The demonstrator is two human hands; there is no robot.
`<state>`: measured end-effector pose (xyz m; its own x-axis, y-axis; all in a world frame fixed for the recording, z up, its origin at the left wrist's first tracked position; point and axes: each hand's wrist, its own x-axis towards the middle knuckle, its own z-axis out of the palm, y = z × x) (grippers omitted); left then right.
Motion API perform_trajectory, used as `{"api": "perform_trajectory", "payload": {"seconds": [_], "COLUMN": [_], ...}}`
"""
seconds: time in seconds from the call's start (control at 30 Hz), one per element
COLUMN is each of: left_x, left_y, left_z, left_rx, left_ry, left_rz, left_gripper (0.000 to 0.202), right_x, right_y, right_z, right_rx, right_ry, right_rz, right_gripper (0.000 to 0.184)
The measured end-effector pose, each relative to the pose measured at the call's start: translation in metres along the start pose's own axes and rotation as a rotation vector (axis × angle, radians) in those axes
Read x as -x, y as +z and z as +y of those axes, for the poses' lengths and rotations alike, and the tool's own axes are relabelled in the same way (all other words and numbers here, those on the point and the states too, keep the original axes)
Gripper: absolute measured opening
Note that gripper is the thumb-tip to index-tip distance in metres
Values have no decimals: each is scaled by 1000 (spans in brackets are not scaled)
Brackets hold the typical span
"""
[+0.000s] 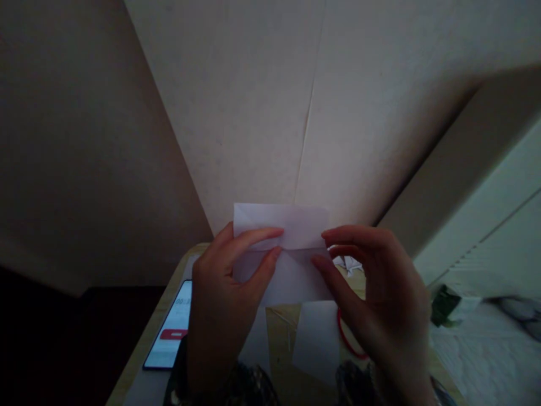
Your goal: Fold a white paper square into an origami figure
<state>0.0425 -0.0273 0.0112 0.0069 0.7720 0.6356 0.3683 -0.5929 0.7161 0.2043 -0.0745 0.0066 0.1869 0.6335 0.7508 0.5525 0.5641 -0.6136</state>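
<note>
Both of my hands hold a folded white sheet of paper (296,225) up in front of me, above a small wooden table (146,344). My left hand (224,299) pinches the paper's left part between thumb and fingers. My right hand (372,293) pinches its right part the same way. A fold line runs across the paper between my fingertips.
A phone (171,330) with a lit screen and a red button lies on the table's left side. White paper sheets (316,338) and a red ring (349,341) lie under my hands. A small folded paper shape (349,263) sits behind. A bed (486,349) stands right; walls meet ahead.
</note>
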Motion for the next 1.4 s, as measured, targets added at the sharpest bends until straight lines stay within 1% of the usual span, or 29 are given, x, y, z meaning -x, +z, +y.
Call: {"api": "perform_trajectory", "payload": {"seconds": [0.1,0.2,0.27,0.47,0.53,0.63,0.7,0.73,0.77,0.83,0.87,0.93,1.03,1.07,1.1,1.13,1.17,1.27,1.33,1.4], "left_x": [1,0,0,0,0,0,-1,-1,-1,-1,-1,1,3,4,4,3,2,0,0,1], "left_y": [-4,-8,-10,-10,-10,-11,-12,-12,-11,-10,-9,-7,-4,-4,-4,-4,-3,-3,-2,-2], "left_z": [2,3,5,7,7,8,8,8,8,9,9,10,9,8,7,6,5,3,3,5], "left_rx": [-6,-15,-33,-57,-33,3,32,46,60,80,88,166,412,494,555,589,600,538,474,420], "left_ry": [37,68,69,37,31,47,77,93,109,117,103,26,-160,-208,-240,-260,-273,-282,-276,-263], "left_rz": [-36,-73,-96,-116,-126,-151,-182,-202,-223,-245,-244,-211,-140,-127,-114,-105,-98,-83,-61,-36], "left_gripper": [20,25,26,25,25,27,27,27,28,29,30,38,73,82,85,81,70,30,21,21], "right_x": [-1,-2,-2,-3,-3,-5,-7,-8,-9,-9,-9,-8,-6,-6,-6,-7,-7,-6,-6,-5], "right_y": [-2,-5,-6,-8,-7,-4,-3,-3,-3,-3,-3,-1,2,3,4,4,4,4,4,4], "right_z": [2,5,6,5,5,7,7,7,6,3,1,-3,-7,-7,-7,-7,-7,-5,-5,-5], "right_rx": [53,59,60,58,21,-130,-222,-243,-249,-245,-243,-244,-236,-231,-229,-225,-219,-204,-195,-182], "right_ry": [-34,-46,-54,-46,-12,78,148,185,218,272,293,332,363,364,361,359,359,362,350,341], "right_rz": [-20,-45,-50,-33,4,87,79,47,11,-33,-30,32,162,197,228,256,281,335,349,340], "right_gripper": [32,33,32,26,29,49,58,57,52,37,29,22,21,21,21,21,21,21,21,20]}}
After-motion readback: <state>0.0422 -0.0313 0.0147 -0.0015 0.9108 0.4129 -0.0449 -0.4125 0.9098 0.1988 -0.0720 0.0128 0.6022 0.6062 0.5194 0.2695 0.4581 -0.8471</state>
